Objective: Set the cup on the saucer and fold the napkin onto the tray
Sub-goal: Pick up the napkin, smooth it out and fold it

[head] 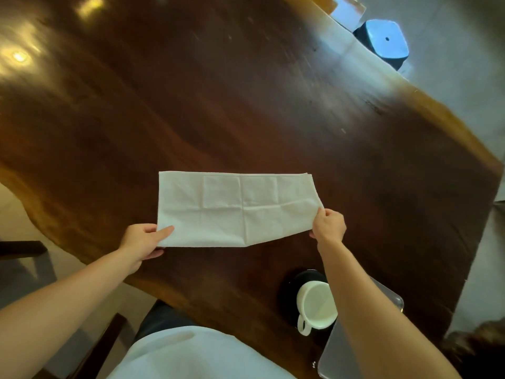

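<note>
From the head camera, we held a white creased cloth napkin (235, 209), folded into a long strip, flat on the dark polished wooden table (246, 91). Our left hand (143, 240) pinched its 8 o'clock corner; our right hand (328, 225) pinched its 4 o'clock corner. At 5 o'clock, the white ceramic cup (317, 303) sat on the black round saucer (289, 294), beside the grey metal tray (341, 356).
</note>
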Available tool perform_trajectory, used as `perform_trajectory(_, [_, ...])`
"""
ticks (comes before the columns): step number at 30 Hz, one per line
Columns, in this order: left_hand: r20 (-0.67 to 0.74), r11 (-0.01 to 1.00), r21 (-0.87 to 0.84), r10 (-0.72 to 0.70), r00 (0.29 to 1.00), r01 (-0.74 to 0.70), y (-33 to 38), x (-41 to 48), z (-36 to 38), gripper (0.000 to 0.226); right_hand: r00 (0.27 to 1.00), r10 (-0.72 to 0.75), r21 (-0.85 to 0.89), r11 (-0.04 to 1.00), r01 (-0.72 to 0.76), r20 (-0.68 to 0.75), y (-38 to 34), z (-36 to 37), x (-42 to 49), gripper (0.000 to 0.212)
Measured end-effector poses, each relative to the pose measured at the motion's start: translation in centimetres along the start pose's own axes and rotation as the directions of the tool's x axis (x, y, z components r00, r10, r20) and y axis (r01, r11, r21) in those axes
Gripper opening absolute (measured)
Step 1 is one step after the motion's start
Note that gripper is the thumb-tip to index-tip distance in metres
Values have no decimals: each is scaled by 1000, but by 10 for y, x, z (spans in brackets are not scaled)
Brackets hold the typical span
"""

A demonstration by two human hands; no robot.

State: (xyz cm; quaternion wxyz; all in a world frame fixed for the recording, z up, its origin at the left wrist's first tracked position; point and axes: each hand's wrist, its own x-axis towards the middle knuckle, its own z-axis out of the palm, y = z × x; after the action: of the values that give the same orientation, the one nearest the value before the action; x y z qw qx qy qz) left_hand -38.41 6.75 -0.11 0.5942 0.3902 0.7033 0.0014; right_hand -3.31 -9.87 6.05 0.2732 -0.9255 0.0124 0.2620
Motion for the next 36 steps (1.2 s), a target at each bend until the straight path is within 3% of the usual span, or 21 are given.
perform_trajectory(3, [-51, 998, 61, 15, 999, -12, -6, 5, -8, 27, 996, 71, -56, 996, -68, 61, 18, -4, 5, 29])
perform_trajectory(6, [7, 994, 103, -30, 1000, 30, -9, 8, -11, 35, 973, 134, -95, 988, -118, 190, 33, -3, 7, 20])
perform_trajectory(11, [96, 995, 44, -97, 991, 93, -5, 14, -16, 22, 943, 199, -169, 973, -157, 266, 40, 6, 7, 11])
perform_trajectory(14, [118, 996, 50, -75, 990, 70, 1, 16, -16, 23, 978, 113, -171, 982, -83, 173, 31, 6, 9, 23])
perform_trajectory(18, [47, 993, 115, -31, 998, 25, 10, 11, -9, 22, 999, -16, -61, 998, 19, 42, 7, 1, 5, 33])
perform_trajectory(23, [8, 999, 27, -41, 999, 41, 13, 3, 0, 28, 978, -204, 1, 979, 204, 35, -25, 0, -13, 45])
perform_trajectory(27, [29, 991, -102, -79, 996, 82, 10, -5, 6, 45, 877, -468, -29, 880, 473, 112, -53, 13, -58, 32])
perform_trajectory(31, [49, 985, -157, -69, 996, 75, 9, -11, 8, 44, 691, -685, -87, 693, 716, 233, -78, 44, -124, 30])
perform_trajectory(33, [95, 978, -194, -58, 994, 76, 9, -12, 7, 32, 601, -707, -48, 632, 774, 374, -83, 66, -159, 31])
perform_trajectory(36, [121, 924, -338, -148, 981, 181, 14, -16, 3, 35, 494, -576, -41, 624, 781, 651, -72, 96, -207, 37])
